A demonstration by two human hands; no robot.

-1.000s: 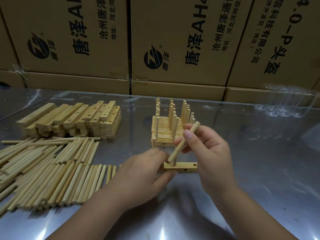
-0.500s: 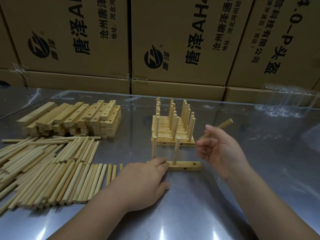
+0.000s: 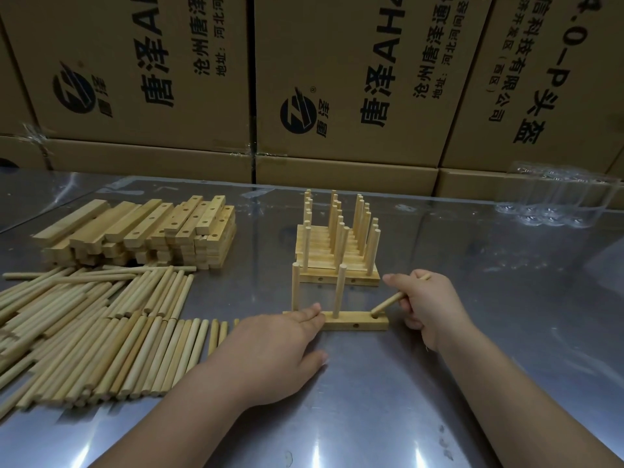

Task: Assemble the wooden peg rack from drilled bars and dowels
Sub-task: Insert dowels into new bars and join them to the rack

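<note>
A drilled wooden bar (image 3: 358, 321) lies on the metal table in front of me. Two dowels stand upright in it, a left one (image 3: 295, 288) and a middle one (image 3: 339, 291). My left hand (image 3: 277, 349) lies flat, its straight fingers pressing the bar's left end. My right hand (image 3: 429, 307) grips a third dowel (image 3: 388, 304), tilted, with its lower tip at the bar's rightmost top hole. Behind stands a group of finished peg racks (image 3: 337, 255).
Loose dowels (image 3: 101, 332) lie in a wide heap at the left, with a stack of drilled bars (image 3: 141, 234) behind them. Cardboard boxes (image 3: 337, 82) wall off the back. Clear plastic packaging (image 3: 560, 201) sits at the far right.
My right hand seated the middle dowel, swung away to the right, then came down with another dowel to the bar's right hole. My left hand stayed on the bar's left end.
</note>
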